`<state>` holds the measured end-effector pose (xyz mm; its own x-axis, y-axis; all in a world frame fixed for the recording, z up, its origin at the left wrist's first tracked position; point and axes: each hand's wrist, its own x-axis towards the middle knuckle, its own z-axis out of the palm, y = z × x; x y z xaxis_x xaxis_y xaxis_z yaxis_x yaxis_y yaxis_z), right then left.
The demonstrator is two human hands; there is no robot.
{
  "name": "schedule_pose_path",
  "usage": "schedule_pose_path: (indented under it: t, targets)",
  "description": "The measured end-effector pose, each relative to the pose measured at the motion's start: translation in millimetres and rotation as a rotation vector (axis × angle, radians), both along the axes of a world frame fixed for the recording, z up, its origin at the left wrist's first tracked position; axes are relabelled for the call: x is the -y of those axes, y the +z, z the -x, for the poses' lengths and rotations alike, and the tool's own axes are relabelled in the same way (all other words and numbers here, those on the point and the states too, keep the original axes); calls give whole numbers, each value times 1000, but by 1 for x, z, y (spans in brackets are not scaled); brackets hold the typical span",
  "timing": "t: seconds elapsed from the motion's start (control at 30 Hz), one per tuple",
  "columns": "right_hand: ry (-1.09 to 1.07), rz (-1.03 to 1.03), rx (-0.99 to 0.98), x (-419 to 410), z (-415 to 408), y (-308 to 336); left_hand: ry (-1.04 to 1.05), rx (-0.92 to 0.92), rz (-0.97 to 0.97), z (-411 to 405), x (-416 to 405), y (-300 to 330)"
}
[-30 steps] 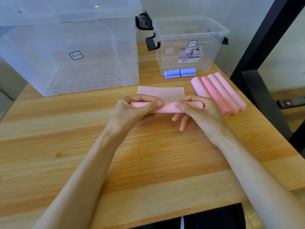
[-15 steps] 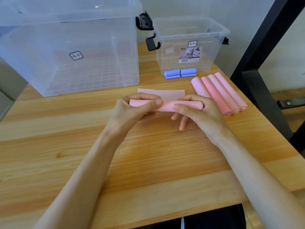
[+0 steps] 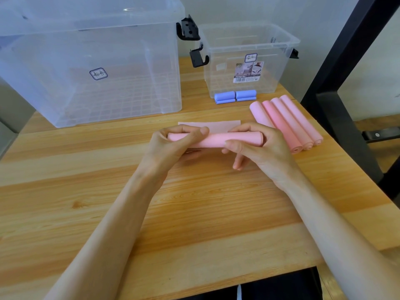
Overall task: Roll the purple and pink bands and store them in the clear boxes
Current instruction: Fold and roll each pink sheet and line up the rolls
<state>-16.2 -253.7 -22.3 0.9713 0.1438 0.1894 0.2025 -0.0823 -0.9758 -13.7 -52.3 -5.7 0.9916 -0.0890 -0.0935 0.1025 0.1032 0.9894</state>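
Faintly, "Storage Box" label point(image 3: 246, 72), small clear box point(image 3: 279, 68)

Soft, even daylight is filling the scene in front of me, bright but not harsh.

Light is coming from above and beyond my hands: a small glare streak is shining on the lid of the large clear box point(image 3: 91, 61) past my left hand point(image 3: 171, 144), and milky reflections are clouding its walls. My right hand point(image 3: 257, 148) is casting only a faint shadow under its fingers onto the wooden table point(image 3: 194, 202). The wide lens is bending the table edges and stretching my forearms near the bottom corners. Focus is holding sharp around my hands, while the label on the small clear box point(image 3: 249, 61) beyond my right hand is looking slightly soft.
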Motion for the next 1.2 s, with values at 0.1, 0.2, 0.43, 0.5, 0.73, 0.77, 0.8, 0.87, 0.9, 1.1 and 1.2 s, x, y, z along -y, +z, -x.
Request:
schedule_pose_path:
  t: [0.1, 0.2, 0.43, 0.5, 0.73, 0.77, 0.8, 0.87, 0.9, 1.1, 1.2]
  targets:
    - [-11, -36, -42, 0, 0, 2, -20, 82, -62, 1, -1, 1]
    - [-21, -57, -77, 0, 1, 2, -32, 126, -110, 1, 0, 0]
    - [2, -1, -34, -2, 2, 2, -6, -20, -54, 0, -1, -2]
    - [-5, 5, -21, -1, 2, 2, -20, -28, -59, 1, 0, -2]
    - [-5, -59, -87, 0, 0, 2, -18, 88, -103, 0, 0, -1]
    - [-6, -58, -93, 0, 0, 2, -14, 100, -126, 1, 1, -1]
    - [-7, -53, -97, 0, 1, 2, -9, 104, -143, 1, 1, -2]
    - [-7, -43, -95, -1, 1, 3, 3, 79, -140, 0, 1, -3]
    - [-1, -38, -90, -1, 2, 4, 10, 54, -120, 0, 0, -3]
    - [29, -9, -74, -1, 2, 3, -1, -32, -60, 0, -1, -2]
    - [15, -16, -79, -1, 1, 2, -7, 6, -68, 1, -1, -1]
